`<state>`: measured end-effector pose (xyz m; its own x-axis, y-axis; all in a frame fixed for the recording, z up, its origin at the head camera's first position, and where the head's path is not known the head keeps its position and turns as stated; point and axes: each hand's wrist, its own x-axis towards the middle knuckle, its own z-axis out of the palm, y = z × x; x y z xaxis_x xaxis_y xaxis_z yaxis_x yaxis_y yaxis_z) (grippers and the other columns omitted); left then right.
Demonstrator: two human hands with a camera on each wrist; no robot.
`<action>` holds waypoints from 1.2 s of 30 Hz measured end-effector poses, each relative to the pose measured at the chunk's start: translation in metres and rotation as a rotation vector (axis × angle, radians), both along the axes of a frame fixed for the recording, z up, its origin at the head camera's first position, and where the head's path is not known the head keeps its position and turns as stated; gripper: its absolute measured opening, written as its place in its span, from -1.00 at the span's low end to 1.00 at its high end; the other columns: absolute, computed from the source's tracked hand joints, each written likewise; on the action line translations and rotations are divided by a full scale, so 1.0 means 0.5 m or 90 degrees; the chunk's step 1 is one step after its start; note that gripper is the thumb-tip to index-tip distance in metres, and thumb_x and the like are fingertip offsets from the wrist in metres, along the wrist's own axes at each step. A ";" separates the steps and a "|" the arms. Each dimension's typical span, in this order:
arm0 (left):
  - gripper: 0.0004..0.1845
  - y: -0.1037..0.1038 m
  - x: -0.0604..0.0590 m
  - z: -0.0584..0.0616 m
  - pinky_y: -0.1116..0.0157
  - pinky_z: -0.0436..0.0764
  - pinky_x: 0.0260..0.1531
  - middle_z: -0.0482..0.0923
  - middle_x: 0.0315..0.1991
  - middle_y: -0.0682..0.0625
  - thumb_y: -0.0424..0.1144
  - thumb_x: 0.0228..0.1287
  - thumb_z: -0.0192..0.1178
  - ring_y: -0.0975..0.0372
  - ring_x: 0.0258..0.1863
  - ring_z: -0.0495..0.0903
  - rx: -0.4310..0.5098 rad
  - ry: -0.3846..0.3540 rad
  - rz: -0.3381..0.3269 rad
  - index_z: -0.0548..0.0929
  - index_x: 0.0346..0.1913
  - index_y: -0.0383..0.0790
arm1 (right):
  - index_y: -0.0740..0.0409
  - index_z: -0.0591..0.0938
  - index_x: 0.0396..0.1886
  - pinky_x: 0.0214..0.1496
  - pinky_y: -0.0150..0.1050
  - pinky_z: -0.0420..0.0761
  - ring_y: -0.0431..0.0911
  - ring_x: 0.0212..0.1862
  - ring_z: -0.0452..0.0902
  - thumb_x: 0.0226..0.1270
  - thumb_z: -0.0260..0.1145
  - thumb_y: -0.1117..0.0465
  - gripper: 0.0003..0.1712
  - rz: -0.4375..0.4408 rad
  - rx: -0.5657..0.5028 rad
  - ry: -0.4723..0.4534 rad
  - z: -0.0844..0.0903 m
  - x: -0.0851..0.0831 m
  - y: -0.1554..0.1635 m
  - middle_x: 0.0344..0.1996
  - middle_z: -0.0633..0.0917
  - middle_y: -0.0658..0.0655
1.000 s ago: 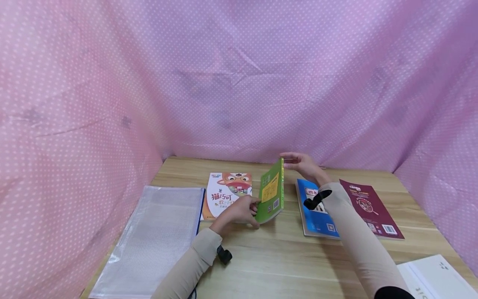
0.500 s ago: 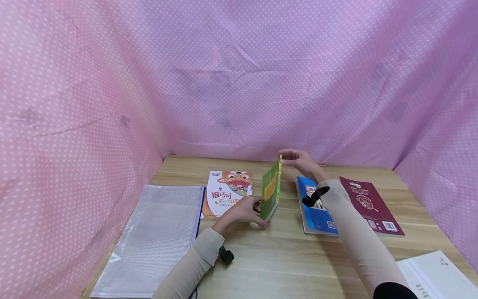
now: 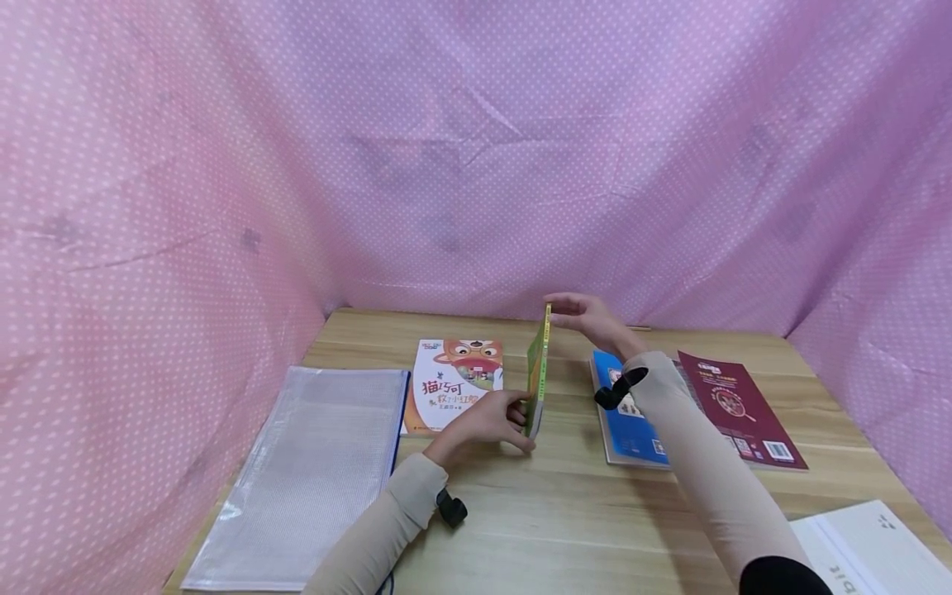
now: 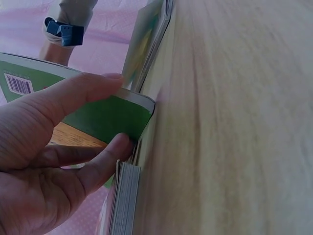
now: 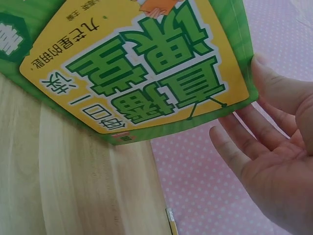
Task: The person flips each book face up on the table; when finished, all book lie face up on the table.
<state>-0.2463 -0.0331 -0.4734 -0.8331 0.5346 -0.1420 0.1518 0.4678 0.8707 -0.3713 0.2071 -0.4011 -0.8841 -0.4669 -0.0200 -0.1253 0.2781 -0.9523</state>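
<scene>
A green book (image 3: pixel 540 372) stands almost upright, its spine facing the head camera. My left hand (image 3: pixel 487 420) pinches its near lower end; the left wrist view shows the thumb at the page edge and a finger against the green back cover (image 4: pixel 107 117) with a barcode. At the top far corner my right hand (image 3: pixel 591 321) holds the book, the thumb on one side and fingers on the other. Its yellow and green front cover (image 5: pixel 151 73) with large characters fills much of the right wrist view. An orange-and-white book (image 3: pixel 454 380) lies flat just left of the green one.
A translucent mesh zip pouch (image 3: pixel 312 471) lies at the left. Under the right forearm are a blue book (image 3: pixel 632 438) and a maroon book (image 3: pixel 744 405). A white book (image 3: pixel 878 541) sits at the front right. Pink dotted cloth (image 3: pixel 476 165) surrounds the wooden table (image 3: pixel 535 529).
The green book has swung from a lean showing its back cover to nearly edge-on. My right hand has moved slightly left with its top; my left hand has shifted a little right.
</scene>
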 end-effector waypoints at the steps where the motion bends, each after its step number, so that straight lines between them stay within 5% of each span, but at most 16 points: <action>1: -0.09 -0.001 0.000 0.000 0.36 0.66 -0.02 0.60 -0.08 0.01 -0.31 -0.03 0.59 0.28 -0.12 0.62 0.001 -0.001 0.000 0.41 0.44 -0.32 | 0.25 0.37 0.48 0.55 0.17 0.26 0.18 0.47 0.33 0.49 0.31 0.17 -0.35 0.001 -0.004 -0.003 -0.002 -0.001 -0.002 0.45 0.40 0.38; 10: -0.15 -0.008 0.004 0.034 0.38 0.64 -0.02 0.62 -0.06 0.01 -0.22 0.03 0.58 0.32 -0.13 0.65 0.004 0.024 -0.003 0.44 0.41 -0.27 | 0.22 0.33 0.52 0.51 0.14 0.35 0.16 0.46 0.35 0.53 0.26 0.20 -0.35 0.008 -0.025 -0.013 -0.013 -0.004 -0.007 0.47 0.38 0.38; 22: -0.23 -0.029 0.016 0.114 0.29 0.65 0.08 0.66 0.06 -0.06 -0.18 0.19 0.50 0.17 0.05 0.67 0.118 0.050 0.014 0.42 0.44 -0.22 | 0.25 0.33 0.51 0.47 0.16 0.39 0.16 0.43 0.38 0.52 0.27 0.18 -0.34 0.014 -0.030 0.006 -0.016 -0.008 -0.016 0.45 0.40 0.38; 27: -0.32 -0.034 0.015 0.128 0.28 0.65 0.07 0.68 0.07 -0.10 -0.14 0.28 0.43 0.21 0.03 0.67 0.120 0.086 0.013 0.47 0.40 -0.27 | 0.25 0.34 0.50 0.47 0.14 0.40 0.16 0.41 0.39 0.51 0.27 0.19 -0.35 0.016 -0.034 0.004 -0.014 -0.010 -0.024 0.45 0.40 0.37; 36: -0.37 -0.047 0.015 0.131 0.27 0.66 0.04 0.69 0.03 -0.10 -0.18 0.27 0.44 0.19 0.02 0.67 0.127 0.083 0.020 0.52 0.37 -0.25 | 0.17 0.25 0.57 0.53 0.22 0.26 0.22 0.51 0.27 0.50 0.26 0.29 -0.29 0.046 -0.026 0.002 -0.020 -0.005 -0.040 0.49 0.34 0.39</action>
<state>-0.2388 -0.0564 -0.4081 -0.8542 0.5147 0.0736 0.2567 0.2945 0.9205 -0.3739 0.1872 -0.4109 -0.8478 -0.5302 0.0033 -0.1473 0.2296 -0.9621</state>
